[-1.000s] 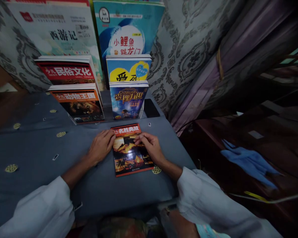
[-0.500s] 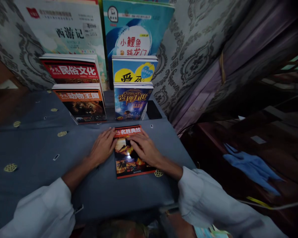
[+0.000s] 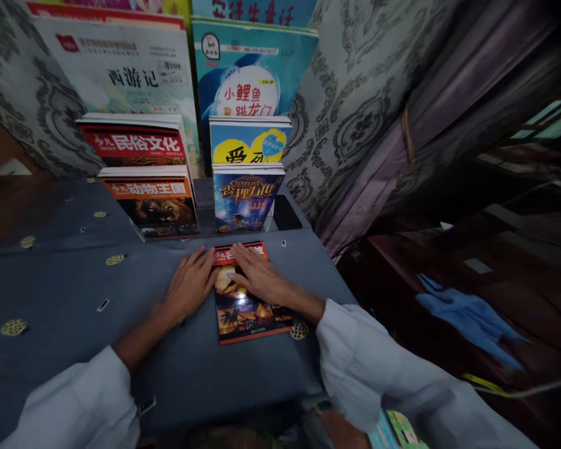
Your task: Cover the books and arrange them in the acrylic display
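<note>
A book with an orange title band and dark picture cover [image 3: 247, 317] lies flat on the blue-grey tablecloth [image 3: 224, 380]. Along its left edge rests my left hand [image 3: 191, 282], flat, with fingertips at the upper left corner. My right hand [image 3: 257, 272] lies across the upper cover, fingers stretched out and hiding part of the title. Just behind stand two groups of upright books, among them one with a lion cover [image 3: 156, 209] on the left and one with a blue-purple cover [image 3: 243, 199] on the right.
Taller books, one pale [image 3: 121, 68] and one teal [image 3: 252, 62], stand at the back against a patterned curtain [image 3: 355, 93]. A dark flat object [image 3: 287, 213] lies right of the books. Lower down at right, a blue cloth [image 3: 467, 318] lies on a dark surface.
My right hand has slid left and up across the cover, now hiding more of the title. My left hand stays at the book's left edge. The view has shifted slightly.
</note>
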Demonstrator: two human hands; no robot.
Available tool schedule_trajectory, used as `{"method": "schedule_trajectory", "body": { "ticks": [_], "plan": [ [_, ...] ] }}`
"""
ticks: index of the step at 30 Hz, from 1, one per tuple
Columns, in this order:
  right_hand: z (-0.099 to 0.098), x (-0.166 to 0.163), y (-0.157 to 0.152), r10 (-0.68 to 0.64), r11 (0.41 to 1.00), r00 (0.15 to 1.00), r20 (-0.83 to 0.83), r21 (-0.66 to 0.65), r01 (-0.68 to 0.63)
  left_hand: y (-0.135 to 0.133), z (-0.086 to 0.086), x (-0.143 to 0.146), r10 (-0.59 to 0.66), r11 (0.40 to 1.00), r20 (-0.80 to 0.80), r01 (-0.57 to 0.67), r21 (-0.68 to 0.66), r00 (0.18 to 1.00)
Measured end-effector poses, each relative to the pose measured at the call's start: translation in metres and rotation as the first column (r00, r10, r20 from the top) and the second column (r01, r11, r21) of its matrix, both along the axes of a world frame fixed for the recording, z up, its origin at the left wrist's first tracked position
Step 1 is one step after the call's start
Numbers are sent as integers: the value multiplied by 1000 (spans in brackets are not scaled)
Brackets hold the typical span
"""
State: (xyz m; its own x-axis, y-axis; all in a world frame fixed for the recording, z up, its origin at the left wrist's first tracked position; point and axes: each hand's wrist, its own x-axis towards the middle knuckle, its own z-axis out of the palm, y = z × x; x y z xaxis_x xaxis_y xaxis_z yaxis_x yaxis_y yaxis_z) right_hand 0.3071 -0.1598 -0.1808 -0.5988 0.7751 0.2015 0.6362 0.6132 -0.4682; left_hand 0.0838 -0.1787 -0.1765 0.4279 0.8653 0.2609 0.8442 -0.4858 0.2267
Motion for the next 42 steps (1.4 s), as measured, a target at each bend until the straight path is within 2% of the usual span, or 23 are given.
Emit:
{"method": "schedule_trajectory", "body": {
  "ticks": [4,7,12,16,19,25,30,36,42],
  "plan": [
    [-5,35,5,-127,992,992,25,8,127,0,2,0,13,1000,-23,-13,-4,1000],
    [-6,51,8,-144,989,988,-54,-49,142,0,2,-1,0,1000,-6,0,-2,1000],
    [-5,57,13,-180,981,953,-242,-116,155,2,0,-3,-39,999,-9,39,-32,999],
    [-1,60,17,-216,967,910,-354,-209,148,4,1,-1,-90,993,-108,81,-84,990],
    [2,62,18,-230,958,890,-395,-254,135,12,4,7,-183,978,-172,162,-133,968],
    [4,62,20,-222,951,885,-409,-291,104,38,10,30,-376,918,-214,332,-215,902],
    [4,61,21,-227,947,889,-399,-303,106,49,12,47,-520,851,-187,485,-203,834],
    [5,60,18,-187,967,917,-352,-231,108,40,15,63,-649,760,-170,624,-179,742],
    [3,57,16,-150,983,952,-267,-141,115,15,23,70,-754,655,-106,728,-201,649]
  ]
}}
